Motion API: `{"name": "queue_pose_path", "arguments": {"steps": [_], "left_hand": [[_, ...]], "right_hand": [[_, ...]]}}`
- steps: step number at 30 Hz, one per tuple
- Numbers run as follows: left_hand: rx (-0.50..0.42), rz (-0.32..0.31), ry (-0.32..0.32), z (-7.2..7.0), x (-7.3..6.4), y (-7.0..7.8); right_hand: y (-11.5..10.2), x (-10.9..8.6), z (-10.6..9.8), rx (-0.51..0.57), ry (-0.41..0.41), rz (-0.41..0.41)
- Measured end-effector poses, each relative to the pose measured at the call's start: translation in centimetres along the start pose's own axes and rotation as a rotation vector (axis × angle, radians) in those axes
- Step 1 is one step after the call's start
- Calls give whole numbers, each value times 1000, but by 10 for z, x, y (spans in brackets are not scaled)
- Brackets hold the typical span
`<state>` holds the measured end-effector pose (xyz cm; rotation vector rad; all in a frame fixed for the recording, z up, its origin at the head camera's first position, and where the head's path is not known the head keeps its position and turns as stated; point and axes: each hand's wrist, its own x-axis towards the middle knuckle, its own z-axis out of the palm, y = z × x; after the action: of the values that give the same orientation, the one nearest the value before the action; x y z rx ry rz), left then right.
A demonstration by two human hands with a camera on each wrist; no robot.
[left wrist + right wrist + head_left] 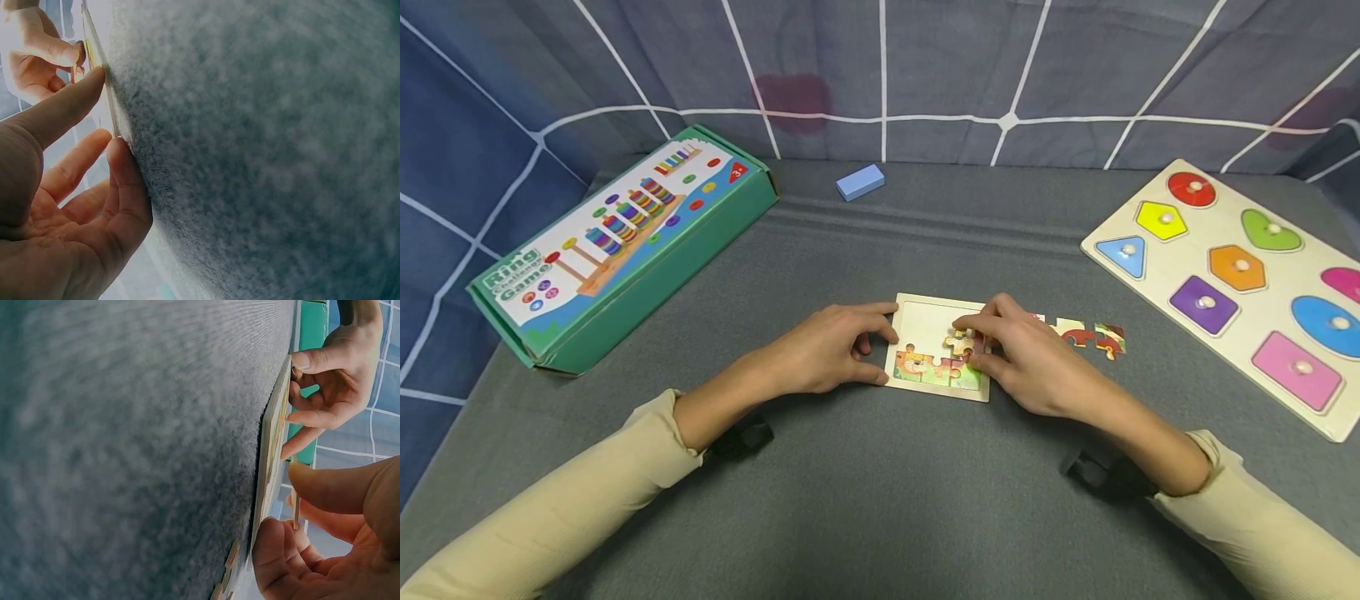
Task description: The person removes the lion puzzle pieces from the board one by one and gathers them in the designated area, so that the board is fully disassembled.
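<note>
A small wooden jigsaw tray (921,321) lies on the grey cloth, with puzzle pieces (921,367) fitted along its near side. My left hand (827,346) holds the tray's left side, thumb by the near corner and index fingertip by the far one. Over the tray's right part, my right hand (1033,354) pinches a jigsaw piece (958,342) between thumb and fingers. In the right wrist view that piece (296,512) shows edge-on, tilted above the tray (272,437). The right fingers hide part of the tray's right side. Loose puzzle pieces (1110,340) lie just right of that hand.
A green ring game box (647,275) stands at the left. At the back lies a blue block (861,182). A shape board (1157,287) with knobbed coloured shapes lies at the right. Behind the table hangs a blue-grey checked cloth (940,58).
</note>
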<state>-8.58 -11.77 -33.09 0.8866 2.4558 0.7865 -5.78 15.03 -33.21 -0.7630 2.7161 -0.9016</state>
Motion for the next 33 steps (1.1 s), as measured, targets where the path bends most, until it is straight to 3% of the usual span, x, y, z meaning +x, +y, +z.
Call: {"name": "queue_pose_path", "arguments": {"steps": [7, 15, 25, 33], "left_hand": [[-3, 1, 4, 0, 0, 1], [-2, -2, 7, 0, 0, 1], [-2, -5, 6, 1, 0, 0], [-6, 0, 11, 0, -2, 1]], "right_hand": [[3, -5, -6, 50, 25, -13], [7, -10, -11, 91, -3, -82], [8, -21, -15, 106, -51, -44], [12, -33, -23, 96, -26, -58]]}}
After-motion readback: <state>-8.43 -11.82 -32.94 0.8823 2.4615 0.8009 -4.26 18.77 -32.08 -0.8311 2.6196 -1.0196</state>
